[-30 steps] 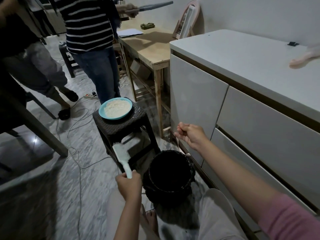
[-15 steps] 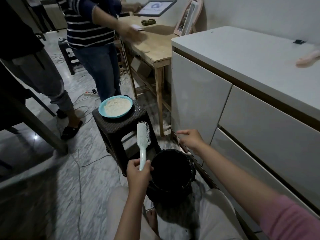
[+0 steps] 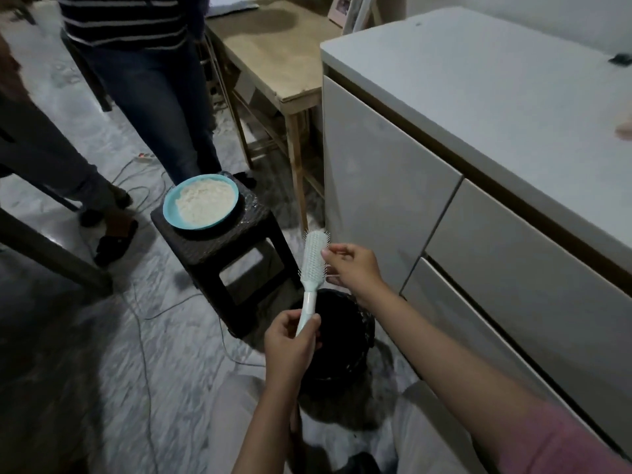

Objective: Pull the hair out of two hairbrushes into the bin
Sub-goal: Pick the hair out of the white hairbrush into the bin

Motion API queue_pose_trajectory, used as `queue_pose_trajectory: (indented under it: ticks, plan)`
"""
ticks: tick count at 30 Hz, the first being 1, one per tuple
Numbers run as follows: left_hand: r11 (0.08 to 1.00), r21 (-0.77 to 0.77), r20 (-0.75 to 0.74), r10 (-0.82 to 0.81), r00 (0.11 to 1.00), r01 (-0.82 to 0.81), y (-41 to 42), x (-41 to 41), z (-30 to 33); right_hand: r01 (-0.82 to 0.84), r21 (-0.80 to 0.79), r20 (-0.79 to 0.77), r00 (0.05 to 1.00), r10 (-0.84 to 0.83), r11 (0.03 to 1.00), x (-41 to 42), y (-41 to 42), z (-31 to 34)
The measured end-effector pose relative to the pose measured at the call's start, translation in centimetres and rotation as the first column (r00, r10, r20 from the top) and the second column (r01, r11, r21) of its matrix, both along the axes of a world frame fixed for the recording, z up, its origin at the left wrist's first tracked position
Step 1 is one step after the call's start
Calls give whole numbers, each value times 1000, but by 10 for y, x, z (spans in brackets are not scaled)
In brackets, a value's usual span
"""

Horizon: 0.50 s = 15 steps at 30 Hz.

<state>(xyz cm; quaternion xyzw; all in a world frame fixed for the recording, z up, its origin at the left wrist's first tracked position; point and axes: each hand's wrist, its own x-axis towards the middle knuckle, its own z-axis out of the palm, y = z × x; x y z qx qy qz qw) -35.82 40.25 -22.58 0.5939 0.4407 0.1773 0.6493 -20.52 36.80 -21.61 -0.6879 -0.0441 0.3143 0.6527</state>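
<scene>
A pale mint hairbrush [image 3: 314,261] stands nearly upright above the black bin [image 3: 345,340] on the floor. My left hand [image 3: 290,343] grips its handle from below. My right hand [image 3: 354,268] is at the brush head's right side, thumb and fingers pinching at the bristles; the hair itself is too fine to make out. A pinkish object [image 3: 625,126] at the right edge of the cabinet top may be a second brush, mostly cut off.
A dark stool [image 3: 212,248] with a blue plate [image 3: 200,201] of white grains stands just left of the bin. The white cabinet [image 3: 478,200] is close on the right. Two people's legs [image 3: 160,107] and cables [image 3: 143,336] occupy the floor to the left. A wooden table [image 3: 273,59] sits behind.
My left hand has carried the brush rightward over the bin and stood it up. My right hand has moved left from beside the cabinet onto the brush head.
</scene>
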Motion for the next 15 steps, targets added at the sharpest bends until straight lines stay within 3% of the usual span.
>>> queue_pose_trajectory:
  ticks: [9, 15]
  plan:
    - [958, 191, -60, -204, 977, 212, -15, 60, 124, 166, 43, -16, 986, -166, 985, 57, -32, 121]
    - [909, 299, -102, -273, 957, 291, -39, 108, 205, 249, 99, 78, 963, -257, 964, 97, -75, 213]
